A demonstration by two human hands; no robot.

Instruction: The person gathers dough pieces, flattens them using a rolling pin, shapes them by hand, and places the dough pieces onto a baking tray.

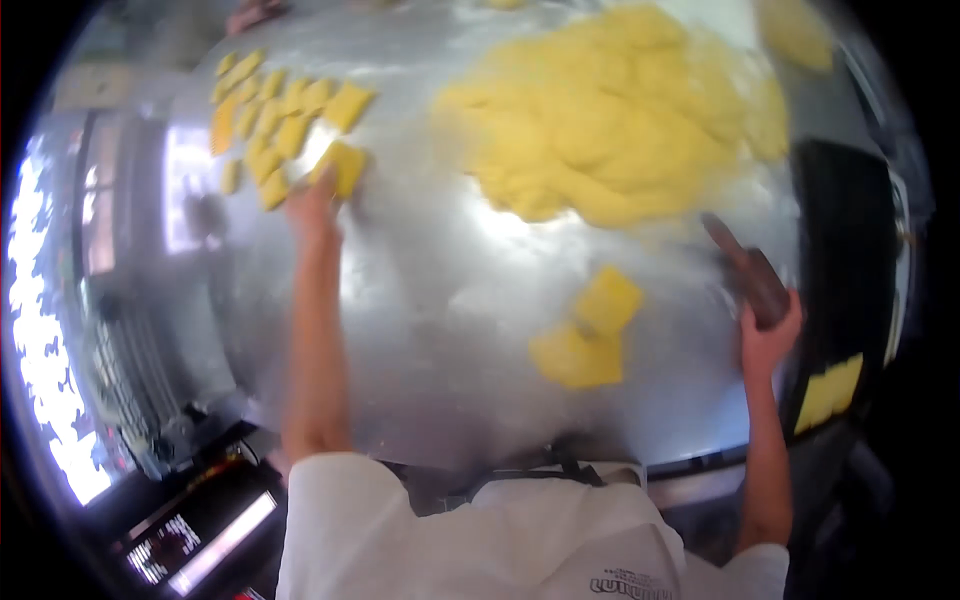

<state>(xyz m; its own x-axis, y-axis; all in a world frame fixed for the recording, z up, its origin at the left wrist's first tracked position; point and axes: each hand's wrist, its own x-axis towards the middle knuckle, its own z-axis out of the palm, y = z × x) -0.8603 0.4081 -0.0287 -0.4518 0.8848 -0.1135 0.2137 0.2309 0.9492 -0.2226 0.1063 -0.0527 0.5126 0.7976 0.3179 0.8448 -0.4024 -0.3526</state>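
Note:
My left hand (pixel 315 205) is stretched far out over the metal table, closed on the edge of a squarish yellow dough piece (pixel 349 169). Several smaller yellow dough pieces (pixel 268 125) lie in loose rows just beyond and to the left of it. On the right, my right hand (pixel 772 338) is wrapped around a dark brown wooden rolling pin (pixel 762 285), whose thin end points away from me. Two flat yellow dough pieces (pixel 590 340) lie overlapping nearer my body, between my two arms. The picture is slightly blurred around the left fingers.
A large heap of yellow dough (pixel 620 120) covers the far right of the shiny metal table (pixel 440 300). Another yellow lump (pixel 797 35) is at the far right corner. A yellow sheet (pixel 830 393) shows beside the right edge. Another person's hand (pixel 255 14) appears at the far left.

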